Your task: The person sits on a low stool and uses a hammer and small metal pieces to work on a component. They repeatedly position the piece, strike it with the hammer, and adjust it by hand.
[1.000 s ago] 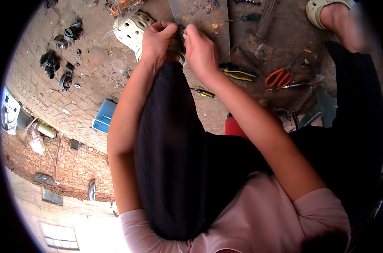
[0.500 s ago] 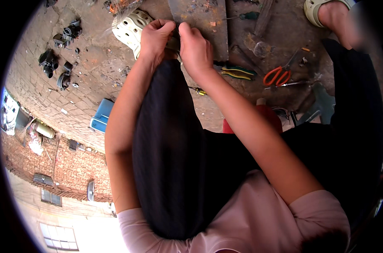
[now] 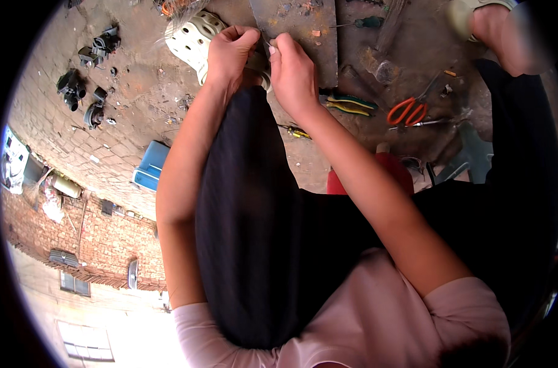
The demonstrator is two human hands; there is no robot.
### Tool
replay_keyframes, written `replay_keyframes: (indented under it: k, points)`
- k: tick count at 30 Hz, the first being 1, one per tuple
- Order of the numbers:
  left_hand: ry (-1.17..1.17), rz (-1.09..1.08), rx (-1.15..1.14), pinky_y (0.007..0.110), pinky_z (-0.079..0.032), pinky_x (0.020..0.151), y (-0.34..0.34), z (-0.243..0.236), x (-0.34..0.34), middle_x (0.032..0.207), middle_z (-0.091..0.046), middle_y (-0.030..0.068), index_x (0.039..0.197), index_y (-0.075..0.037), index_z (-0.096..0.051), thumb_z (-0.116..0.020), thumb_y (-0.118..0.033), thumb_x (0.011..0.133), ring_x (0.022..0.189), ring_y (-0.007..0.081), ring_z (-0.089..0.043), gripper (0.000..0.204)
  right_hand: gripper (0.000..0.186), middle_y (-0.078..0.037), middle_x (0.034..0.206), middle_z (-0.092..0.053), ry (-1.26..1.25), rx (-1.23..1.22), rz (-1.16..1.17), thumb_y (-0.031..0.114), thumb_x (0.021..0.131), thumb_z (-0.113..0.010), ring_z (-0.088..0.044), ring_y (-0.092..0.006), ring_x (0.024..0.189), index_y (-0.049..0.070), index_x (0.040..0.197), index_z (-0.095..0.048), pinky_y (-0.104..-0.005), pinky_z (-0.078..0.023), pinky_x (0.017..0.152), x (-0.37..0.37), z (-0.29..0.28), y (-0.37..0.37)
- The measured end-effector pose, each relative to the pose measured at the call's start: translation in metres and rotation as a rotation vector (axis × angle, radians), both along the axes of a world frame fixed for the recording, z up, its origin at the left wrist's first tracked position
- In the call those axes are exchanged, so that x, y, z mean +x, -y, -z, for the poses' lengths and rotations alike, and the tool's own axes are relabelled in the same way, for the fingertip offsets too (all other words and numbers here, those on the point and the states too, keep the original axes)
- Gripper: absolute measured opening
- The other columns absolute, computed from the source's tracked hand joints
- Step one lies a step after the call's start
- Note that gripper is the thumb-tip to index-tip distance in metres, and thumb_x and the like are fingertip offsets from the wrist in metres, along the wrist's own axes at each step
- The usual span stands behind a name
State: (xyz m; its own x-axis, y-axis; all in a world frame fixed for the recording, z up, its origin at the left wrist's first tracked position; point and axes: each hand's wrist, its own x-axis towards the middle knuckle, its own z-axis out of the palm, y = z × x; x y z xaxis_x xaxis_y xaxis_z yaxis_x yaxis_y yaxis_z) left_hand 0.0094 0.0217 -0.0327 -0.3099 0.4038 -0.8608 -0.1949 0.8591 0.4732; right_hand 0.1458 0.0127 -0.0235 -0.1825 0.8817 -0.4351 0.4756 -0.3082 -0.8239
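Observation:
My left hand (image 3: 232,54) is closed in a pinch, thumb against fingers, just above my left knee and beside a cream clog (image 3: 192,44). Whatever it grips is too small to make out. Close on its right, my right hand (image 3: 294,76) also has thumb and fingers pressed together, with a tiny item at the fingertips that I cannot name. A narrow gap separates the two hands. Beyond them lies a flat metal plate (image 3: 322,55) with small scraps on it.
To the right on the ground are pliers (image 3: 351,105), orange-handled scissors (image 3: 406,112), a hammer (image 3: 379,66) and a green-handled screwdriver (image 3: 369,22). A yellow-handled screwdriver (image 3: 298,132) lies beneath my right forearm. Black parts (image 3: 70,87) and a blue box (image 3: 151,164) are at left.
My right hand has shifted slightly to the right, widening the gap between the fingertips. My left hand keeps its pinch. The whole view has shifted a little.

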Motion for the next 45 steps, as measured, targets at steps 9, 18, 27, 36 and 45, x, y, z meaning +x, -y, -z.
replay_keyframes:
  k: [9,18,27,36,45]
  points:
    - [0.013,-0.028,-0.007,0.023,-0.042,0.058,0.003,0.002,-0.001,0.072,-0.059,0.0004,0.088,0.0,-0.067,-0.07,-0.014,0.081,0.063,0.0081,-0.05,0.016,0.008,-0.02,0.083,-0.061,-0.043,-0.026,-0.012,0.01,0.095,-0.052,-0.06,-0.0433,0.079,0.005,0.096,-0.046,-0.0493,-0.046,0.064,0.001,0.004,0.0]
    - [0.004,-0.022,-0.023,0.026,-0.043,0.053,0.002,0.001,-0.001,0.068,-0.055,-0.0007,0.086,-0.003,-0.066,-0.07,-0.016,0.08,0.06,0.0083,-0.048,0.015,0.008,-0.018,0.086,-0.061,0.086,-0.009,-0.148,0.012,0.093,-0.052,-0.062,-0.044,0.078,0.009,0.098,-0.046,-0.0525,-0.049,0.064,0.0,0.007,0.001]
    - [0.036,-0.046,-0.091,0.028,-0.044,0.053,-0.002,-0.005,0.0,0.068,-0.055,-0.0003,0.086,-0.003,-0.066,-0.069,-0.017,0.08,0.06,0.0093,-0.048,0.016,0.009,-0.02,0.088,-0.062,0.122,-0.04,-0.144,0.013,0.096,-0.051,-0.06,-0.0448,0.08,0.007,0.099,-0.046,-0.0524,-0.047,0.065,-0.003,0.002,-0.001]
    - [0.013,-0.029,-0.027,0.023,-0.042,0.06,0.0,-0.001,0.002,0.073,-0.059,0.0001,0.086,-0.002,-0.065,-0.069,-0.014,0.084,0.063,0.0086,-0.05,0.013,0.01,-0.021,0.087,-0.061,0.003,-0.001,-0.086,0.012,0.095,-0.052,-0.059,-0.0448,0.081,0.006,0.098,-0.044,-0.0515,-0.047,0.065,0.004,0.005,0.0]
    - [0.037,-0.025,-0.024,0.024,-0.043,0.06,0.001,0.001,-0.003,0.072,-0.059,-0.0001,0.085,-0.002,-0.065,-0.07,-0.016,0.082,0.063,0.0088,-0.051,0.015,0.008,-0.019,0.084,-0.059,0.065,0.05,-0.126,0.012,0.094,-0.051,-0.061,-0.0454,0.076,0.009,0.097,-0.044,-0.0543,-0.047,0.062,0.0,0.007,0.005]
